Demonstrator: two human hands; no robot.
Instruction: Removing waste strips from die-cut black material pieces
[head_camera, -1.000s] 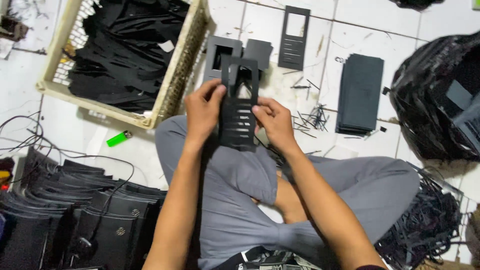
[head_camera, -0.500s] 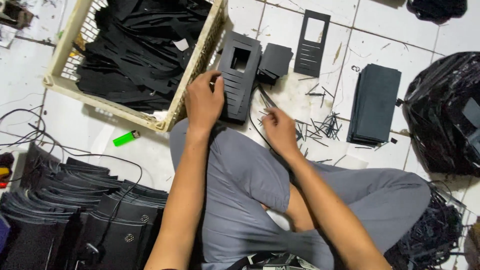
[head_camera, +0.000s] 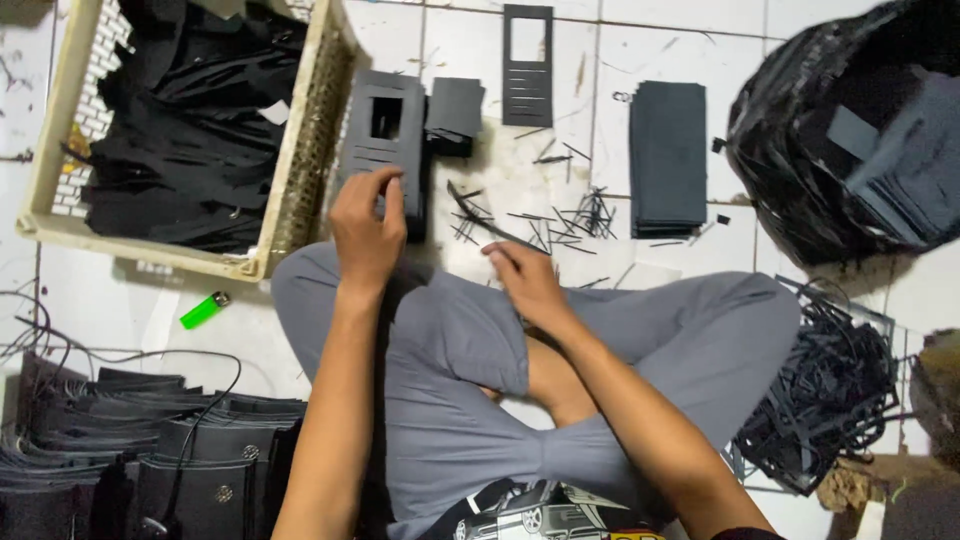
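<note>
White tiled floor (head_camera: 640, 30), dirty grout.

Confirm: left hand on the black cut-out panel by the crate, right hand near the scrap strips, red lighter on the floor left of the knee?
Not quite. The lighter is green, not red, as the head view shows. The rest holds: left hand on the black cut-out panel beside the crate, right hand near the scrap strips.

crate (head_camera: 300, 190) left | panel stack (head_camera: 385, 140) beside it | sheet pile (head_camera: 668, 155) right | bag (head_camera: 850, 130) far right
</note>
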